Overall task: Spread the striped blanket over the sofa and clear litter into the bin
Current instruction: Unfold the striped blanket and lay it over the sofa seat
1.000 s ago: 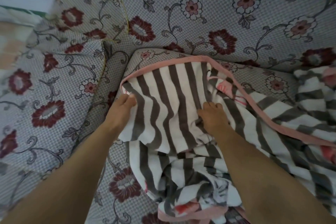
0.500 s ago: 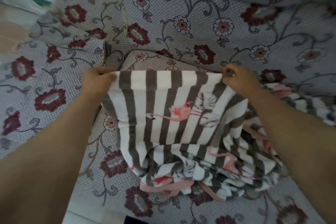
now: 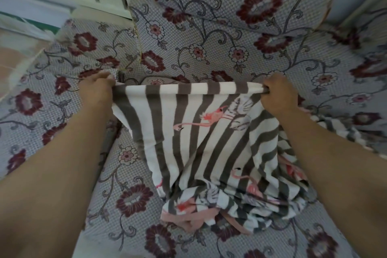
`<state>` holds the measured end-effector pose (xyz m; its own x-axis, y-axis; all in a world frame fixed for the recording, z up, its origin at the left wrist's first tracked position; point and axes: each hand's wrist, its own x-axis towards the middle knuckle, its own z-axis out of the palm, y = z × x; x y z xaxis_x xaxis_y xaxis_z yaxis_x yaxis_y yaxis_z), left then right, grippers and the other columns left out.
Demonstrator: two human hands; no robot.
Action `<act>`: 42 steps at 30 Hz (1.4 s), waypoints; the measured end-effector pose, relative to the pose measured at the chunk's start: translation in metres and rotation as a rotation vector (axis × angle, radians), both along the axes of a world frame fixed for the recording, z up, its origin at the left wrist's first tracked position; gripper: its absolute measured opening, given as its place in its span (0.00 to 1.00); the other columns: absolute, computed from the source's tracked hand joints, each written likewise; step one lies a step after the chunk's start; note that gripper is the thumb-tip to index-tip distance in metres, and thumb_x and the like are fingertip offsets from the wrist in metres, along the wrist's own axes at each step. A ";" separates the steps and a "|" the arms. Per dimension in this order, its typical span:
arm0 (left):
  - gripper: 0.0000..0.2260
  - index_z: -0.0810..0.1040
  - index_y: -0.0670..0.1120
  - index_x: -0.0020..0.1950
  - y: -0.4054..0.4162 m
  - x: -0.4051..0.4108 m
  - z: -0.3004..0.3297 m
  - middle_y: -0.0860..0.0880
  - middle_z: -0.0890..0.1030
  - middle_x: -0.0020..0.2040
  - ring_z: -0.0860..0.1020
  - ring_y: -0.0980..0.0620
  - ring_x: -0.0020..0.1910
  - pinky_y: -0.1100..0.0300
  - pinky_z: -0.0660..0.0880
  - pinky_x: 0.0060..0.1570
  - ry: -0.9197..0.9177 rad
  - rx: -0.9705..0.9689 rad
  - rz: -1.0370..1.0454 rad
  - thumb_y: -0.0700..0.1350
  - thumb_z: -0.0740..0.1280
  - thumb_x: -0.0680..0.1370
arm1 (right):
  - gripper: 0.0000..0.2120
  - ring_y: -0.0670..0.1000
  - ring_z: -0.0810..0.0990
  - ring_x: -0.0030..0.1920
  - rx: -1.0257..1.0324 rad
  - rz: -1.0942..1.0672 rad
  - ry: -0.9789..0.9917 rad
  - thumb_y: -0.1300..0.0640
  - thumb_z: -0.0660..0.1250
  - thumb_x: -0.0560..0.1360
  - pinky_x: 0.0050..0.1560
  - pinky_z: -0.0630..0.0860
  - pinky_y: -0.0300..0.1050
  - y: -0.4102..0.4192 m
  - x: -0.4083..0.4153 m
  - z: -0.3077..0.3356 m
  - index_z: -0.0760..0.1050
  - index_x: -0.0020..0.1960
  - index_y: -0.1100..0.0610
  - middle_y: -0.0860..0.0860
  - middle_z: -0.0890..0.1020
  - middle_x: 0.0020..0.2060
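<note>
Head view: left hand (image 3: 98, 88) and right hand (image 3: 278, 94) now grip the striped blanket (image 3: 188, 132), lifted taut above the sofa (image 3: 209, 37) seat since 1 second ago; spreading begins.

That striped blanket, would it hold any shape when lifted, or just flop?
Probably flops: the striped blanket sags between the left hand and right hand, bunching on the sofa. It looks soft, likely not slippery.

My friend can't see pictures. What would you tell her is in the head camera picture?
Two bare hands hold up the top edge of a grey-and-white striped blanket with pink flamingos, the left hand and right hand each gripping a corner. The rest hangs bunched on the seat of a flowery sofa.
</note>
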<state>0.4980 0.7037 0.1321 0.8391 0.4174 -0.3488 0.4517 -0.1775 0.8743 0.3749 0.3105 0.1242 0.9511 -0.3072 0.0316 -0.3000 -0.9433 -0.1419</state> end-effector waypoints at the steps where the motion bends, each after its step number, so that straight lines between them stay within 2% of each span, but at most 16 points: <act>1: 0.13 0.80 0.42 0.58 -0.001 -0.002 -0.005 0.45 0.80 0.53 0.76 0.48 0.52 0.58 0.73 0.52 0.071 -0.026 -0.005 0.40 0.66 0.74 | 0.05 0.63 0.75 0.44 0.052 0.006 0.001 0.68 0.64 0.69 0.39 0.69 0.50 0.000 -0.002 -0.003 0.75 0.45 0.64 0.63 0.75 0.43; 3: 0.14 0.76 0.37 0.60 0.001 -0.016 -0.026 0.40 0.79 0.59 0.77 0.44 0.54 0.49 0.75 0.58 0.312 -0.083 -0.067 0.38 0.64 0.75 | 0.11 0.63 0.77 0.47 0.127 0.045 0.101 0.69 0.65 0.68 0.41 0.70 0.48 0.004 -0.011 -0.017 0.78 0.50 0.65 0.63 0.79 0.46; 7: 0.07 0.74 0.30 0.53 -0.002 -0.070 -0.069 0.35 0.77 0.57 0.78 0.39 0.51 0.46 0.75 0.49 0.737 -0.090 -0.398 0.32 0.61 0.77 | 0.13 0.60 0.78 0.53 0.080 0.145 0.498 0.62 0.65 0.71 0.50 0.75 0.50 0.015 -0.045 -0.056 0.77 0.55 0.58 0.59 0.79 0.53; 9: 0.06 0.75 0.31 0.52 -0.005 -0.090 -0.088 0.36 0.78 0.56 0.78 0.40 0.49 0.46 0.77 0.47 0.826 -0.034 -0.466 0.31 0.63 0.76 | 0.15 0.59 0.77 0.56 0.080 0.159 0.646 0.60 0.64 0.72 0.51 0.75 0.49 0.021 -0.063 -0.077 0.76 0.59 0.55 0.58 0.78 0.56; 13: 0.15 0.75 0.35 0.62 -0.014 -0.120 -0.116 0.37 0.79 0.59 0.78 0.38 0.58 0.42 0.74 0.59 0.928 -0.143 -0.480 0.37 0.67 0.76 | 0.19 0.58 0.76 0.60 0.177 0.219 0.778 0.63 0.63 0.74 0.58 0.75 0.50 0.026 -0.089 -0.110 0.74 0.64 0.55 0.57 0.77 0.61; 17: 0.20 0.73 0.40 0.65 -0.007 -0.130 -0.135 0.39 0.76 0.64 0.73 0.37 0.64 0.42 0.68 0.66 0.882 -0.308 -0.217 0.51 0.57 0.80 | 0.10 0.58 0.77 0.55 0.196 0.245 0.774 0.62 0.63 0.74 0.46 0.70 0.43 0.024 -0.099 -0.122 0.75 0.53 0.53 0.55 0.78 0.51; 21: 0.18 0.70 0.40 0.66 0.004 -0.124 -0.137 0.38 0.73 0.66 0.71 0.37 0.65 0.40 0.67 0.66 0.839 -0.232 -0.113 0.46 0.60 0.78 | 0.11 0.58 0.77 0.56 0.147 0.200 0.740 0.59 0.64 0.74 0.49 0.72 0.46 0.016 -0.103 -0.123 0.76 0.56 0.53 0.56 0.79 0.56; 23: 0.19 0.70 0.38 0.65 0.002 -0.120 -0.140 0.41 0.75 0.63 0.74 0.39 0.61 0.43 0.71 0.63 0.771 -0.202 -0.080 0.41 0.64 0.76 | 0.13 0.58 0.77 0.57 0.109 0.190 0.758 0.58 0.64 0.73 0.51 0.72 0.46 0.014 -0.104 -0.121 0.76 0.57 0.54 0.56 0.79 0.57; 25: 0.15 0.72 0.35 0.60 -0.005 -0.118 -0.138 0.44 0.75 0.55 0.75 0.43 0.56 0.50 0.72 0.54 0.650 -0.049 -0.039 0.35 0.67 0.74 | 0.14 0.58 0.76 0.58 0.093 0.213 0.765 0.59 0.64 0.72 0.54 0.72 0.46 0.015 -0.103 -0.120 0.77 0.57 0.55 0.57 0.78 0.57; 27: 0.09 0.73 0.36 0.50 -0.013 -0.115 -0.135 0.42 0.76 0.46 0.76 0.41 0.52 0.54 0.70 0.46 0.523 0.095 -0.069 0.34 0.69 0.72 | 0.13 0.58 0.75 0.58 0.077 0.263 0.722 0.59 0.65 0.72 0.56 0.72 0.47 0.021 -0.100 -0.119 0.77 0.56 0.57 0.58 0.77 0.56; 28: 0.10 0.74 0.36 0.49 -0.015 -0.114 -0.134 0.40 0.77 0.46 0.76 0.41 0.51 0.54 0.70 0.45 0.479 0.129 -0.096 0.36 0.71 0.71 | 0.13 0.59 0.76 0.57 0.090 0.280 0.695 0.59 0.65 0.71 0.55 0.72 0.47 0.024 -0.097 -0.119 0.77 0.55 0.58 0.59 0.77 0.55; 31: 0.16 0.74 0.37 0.60 -0.014 -0.107 -0.130 0.37 0.77 0.58 0.74 0.45 0.48 0.56 0.68 0.46 0.395 0.128 -0.106 0.45 0.66 0.76 | 0.14 0.60 0.76 0.57 0.253 0.247 0.655 0.62 0.64 0.72 0.53 0.72 0.45 0.033 -0.087 -0.117 0.76 0.57 0.60 0.60 0.78 0.55; 34: 0.14 0.76 0.42 0.62 -0.007 -0.101 -0.125 0.39 0.76 0.63 0.74 0.47 0.52 0.58 0.68 0.49 0.284 0.085 -0.009 0.38 0.60 0.77 | 0.18 0.60 0.77 0.56 0.365 0.213 0.616 0.63 0.65 0.72 0.53 0.73 0.45 0.036 -0.078 -0.113 0.72 0.62 0.60 0.62 0.78 0.56; 36: 0.14 0.79 0.46 0.59 -0.001 -0.101 -0.121 0.43 0.79 0.59 0.77 0.46 0.53 0.60 0.71 0.50 0.203 0.130 -0.009 0.37 0.62 0.76 | 0.18 0.57 0.77 0.51 0.384 0.210 0.647 0.59 0.67 0.71 0.48 0.72 0.46 0.037 -0.072 -0.109 0.71 0.61 0.54 0.59 0.79 0.55; 39: 0.09 0.83 0.44 0.50 -0.001 -0.095 -0.111 0.46 0.81 0.47 0.81 0.50 0.43 0.66 0.75 0.42 0.156 0.088 -0.107 0.35 0.67 0.74 | 0.17 0.53 0.75 0.49 0.370 0.173 0.690 0.50 0.71 0.68 0.43 0.68 0.44 0.038 -0.060 -0.099 0.71 0.55 0.47 0.51 0.78 0.51; 42: 0.09 0.83 0.43 0.50 -0.006 -0.085 -0.092 0.45 0.82 0.48 0.80 0.49 0.48 0.62 0.75 0.50 0.120 0.080 -0.216 0.33 0.68 0.73 | 0.14 0.55 0.77 0.48 0.223 0.134 0.485 0.50 0.69 0.70 0.45 0.72 0.45 0.041 -0.049 -0.086 0.77 0.54 0.52 0.52 0.80 0.50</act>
